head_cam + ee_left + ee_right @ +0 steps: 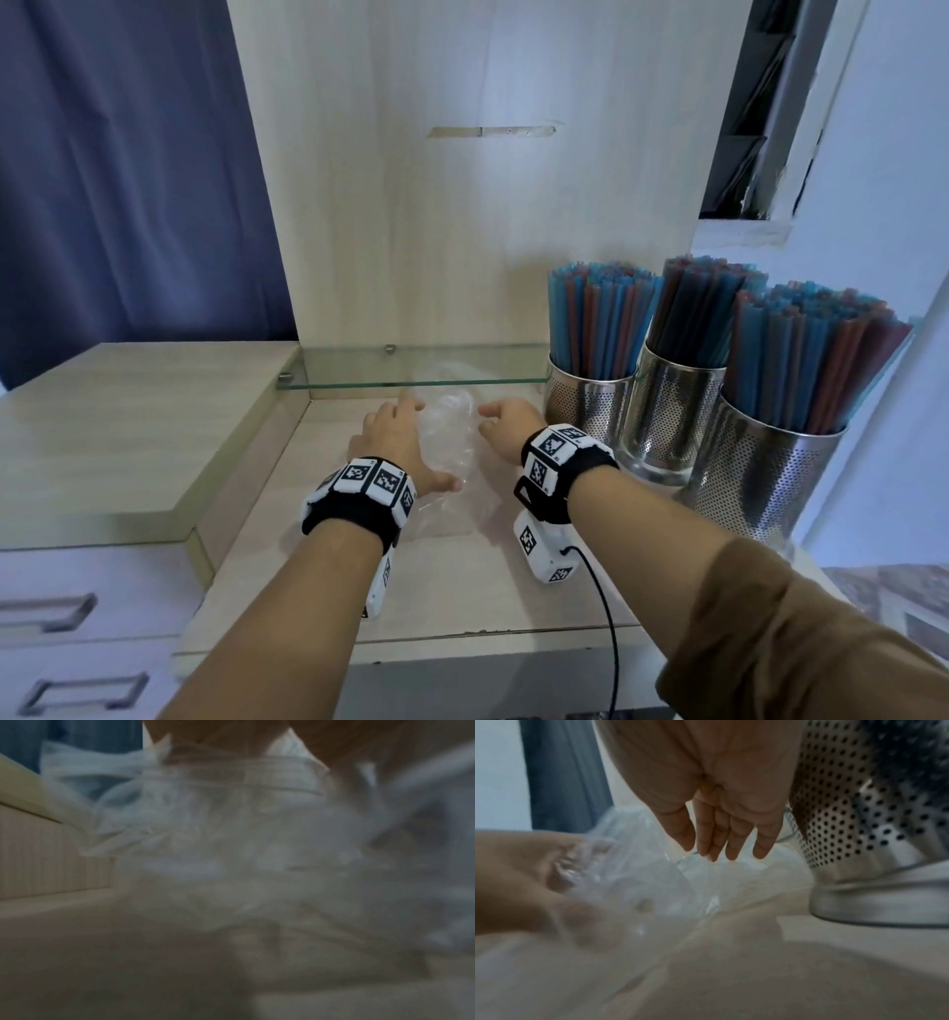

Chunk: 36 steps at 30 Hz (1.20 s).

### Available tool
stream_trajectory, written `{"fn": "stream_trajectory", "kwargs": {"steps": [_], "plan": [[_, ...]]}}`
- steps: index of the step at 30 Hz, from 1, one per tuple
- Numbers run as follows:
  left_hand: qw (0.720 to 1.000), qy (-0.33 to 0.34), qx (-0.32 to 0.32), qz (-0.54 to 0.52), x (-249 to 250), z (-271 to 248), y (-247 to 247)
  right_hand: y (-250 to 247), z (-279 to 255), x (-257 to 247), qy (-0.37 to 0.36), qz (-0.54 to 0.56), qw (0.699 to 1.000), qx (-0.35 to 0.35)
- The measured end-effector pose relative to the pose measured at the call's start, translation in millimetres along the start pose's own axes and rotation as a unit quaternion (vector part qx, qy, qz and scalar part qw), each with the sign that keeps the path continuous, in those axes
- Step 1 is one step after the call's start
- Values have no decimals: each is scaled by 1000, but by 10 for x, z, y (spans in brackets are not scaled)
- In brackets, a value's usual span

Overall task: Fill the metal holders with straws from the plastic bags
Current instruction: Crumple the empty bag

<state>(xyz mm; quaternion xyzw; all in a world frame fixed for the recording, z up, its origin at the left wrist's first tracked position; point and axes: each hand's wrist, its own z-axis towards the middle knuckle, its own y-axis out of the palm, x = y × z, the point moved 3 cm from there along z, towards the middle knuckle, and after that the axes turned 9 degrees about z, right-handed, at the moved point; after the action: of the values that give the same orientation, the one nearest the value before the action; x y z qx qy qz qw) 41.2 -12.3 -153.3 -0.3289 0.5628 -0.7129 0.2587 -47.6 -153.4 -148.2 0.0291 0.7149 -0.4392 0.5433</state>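
Left of the metal holders (683,411), already packed with straws (719,318): crumpled plastic bag (447,426) on the surface (462,591); left hand (398,442) spread upon it, right hand (506,424) open-fingered just beside.

A crumpled plastic bag (445,437) is flanked by the left hand (398,442) and the right hand (508,426) on the countertop (462,580), three straw-filled metal holders (672,411) are ranged right of the right hand, and a glass shelf (359,377) is set beyond both hands.
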Motion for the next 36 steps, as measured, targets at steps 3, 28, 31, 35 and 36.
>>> {"fn": "stream_trajectory", "kwargs": {"steps": [3,28,31,35,36], "plan": [[999,13,37,15,21,-29,-37,-47,-107,-15,-68,45,997,9],[918,283,164,-224,556,-857,-818,-699,-1112,-95,-271,27,959,75],[895,356,267,-10,646,-965,-795,-750,-1168,-68,-207,189,959,52],[823,475,311,32,812,-1040,-773,-790,-1224,-121,-111,387,913,-58],[804,498,324,20,845,-1058,-782,-801,-1253,-121,-82,424,897,-97]]}}
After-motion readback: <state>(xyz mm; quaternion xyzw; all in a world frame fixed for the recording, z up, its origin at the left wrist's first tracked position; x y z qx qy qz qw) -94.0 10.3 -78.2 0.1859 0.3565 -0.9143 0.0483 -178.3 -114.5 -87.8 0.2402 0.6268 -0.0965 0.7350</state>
